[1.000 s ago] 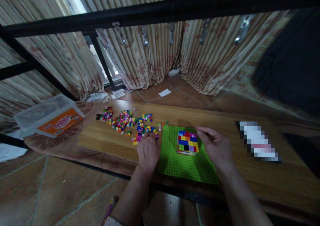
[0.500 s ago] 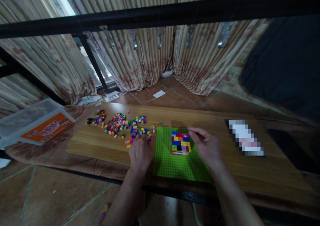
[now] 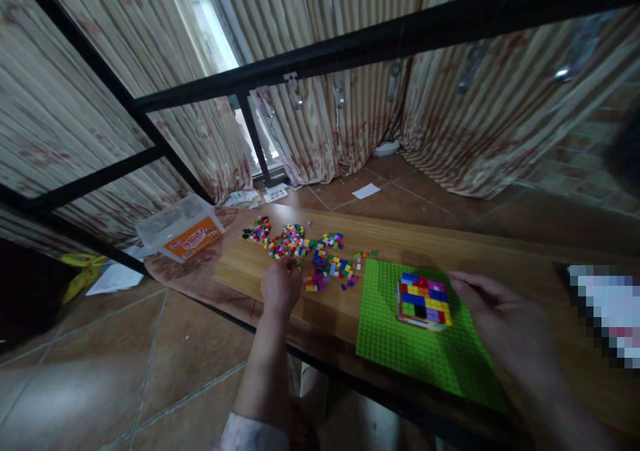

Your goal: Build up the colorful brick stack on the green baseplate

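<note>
My left hand [image 3: 281,286] is at the near edge of a loose pile of small toy bricks [image 3: 290,239], fingers bent together; anything between the fingertips is hidden. A second cluster of bricks [image 3: 334,268] lies just to its right. On the green baseplate [image 3: 390,351] stands a square block built of multicoloured bricks [image 3: 425,301], with blue, red, yellow and purple on top. Close to the block's right side, over the baseplate, is my right hand [image 3: 510,321]. Its thumb and forefinger are pressed together, and I cannot make out whether a brick is in them.
A clear plastic box [image 3: 180,228] with an orange label stands left on the cloth beyond the wooden board [image 3: 320,318]. At the far right lies a blurred-out, dark-edged flat object [image 3: 607,304]. A black metal rail [image 3: 350,54] crosses behind, before striped curtains.
The view has swung left, so everything sits further right. My left hand has moved left across the bricks, from beside the baseplate to the larger pile. My right hand stays beside the block.
</note>
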`<state>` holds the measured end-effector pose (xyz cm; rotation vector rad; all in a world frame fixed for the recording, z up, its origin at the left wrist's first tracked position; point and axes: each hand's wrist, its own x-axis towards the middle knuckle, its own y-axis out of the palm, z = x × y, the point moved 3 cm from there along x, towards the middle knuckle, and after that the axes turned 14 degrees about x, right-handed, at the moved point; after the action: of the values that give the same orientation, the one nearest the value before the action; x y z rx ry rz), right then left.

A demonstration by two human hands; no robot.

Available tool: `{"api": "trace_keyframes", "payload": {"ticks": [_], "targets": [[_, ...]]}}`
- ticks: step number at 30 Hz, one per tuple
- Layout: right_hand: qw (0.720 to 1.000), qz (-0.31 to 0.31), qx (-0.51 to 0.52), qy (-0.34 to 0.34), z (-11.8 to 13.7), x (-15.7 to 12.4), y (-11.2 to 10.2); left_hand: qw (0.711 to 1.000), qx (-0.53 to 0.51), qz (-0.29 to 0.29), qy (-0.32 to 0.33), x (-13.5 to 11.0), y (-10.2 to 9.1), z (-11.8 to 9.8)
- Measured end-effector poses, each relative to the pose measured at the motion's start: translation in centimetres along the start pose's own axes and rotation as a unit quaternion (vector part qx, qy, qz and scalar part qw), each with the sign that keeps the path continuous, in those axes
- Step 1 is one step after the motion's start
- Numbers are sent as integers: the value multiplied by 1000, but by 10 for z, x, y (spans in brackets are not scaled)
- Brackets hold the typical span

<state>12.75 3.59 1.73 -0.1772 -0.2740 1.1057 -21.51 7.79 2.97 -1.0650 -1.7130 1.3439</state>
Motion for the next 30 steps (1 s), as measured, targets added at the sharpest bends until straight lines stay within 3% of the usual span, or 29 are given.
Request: {"api": "trace_keyframes", "payload": {"ticks": [5, 19, 30], "targets": [[999, -4, -35, 25, 5, 0, 1, 1000, -4, 15, 9, 5, 3, 13], [999, 1, -50, 19, 4, -1, -1, 989, -34, 77, 121, -7, 13, -1], [997, 19, -69, 28, 1, -1, 0, 988, -13, 74, 137, -10, 19, -5]]}}
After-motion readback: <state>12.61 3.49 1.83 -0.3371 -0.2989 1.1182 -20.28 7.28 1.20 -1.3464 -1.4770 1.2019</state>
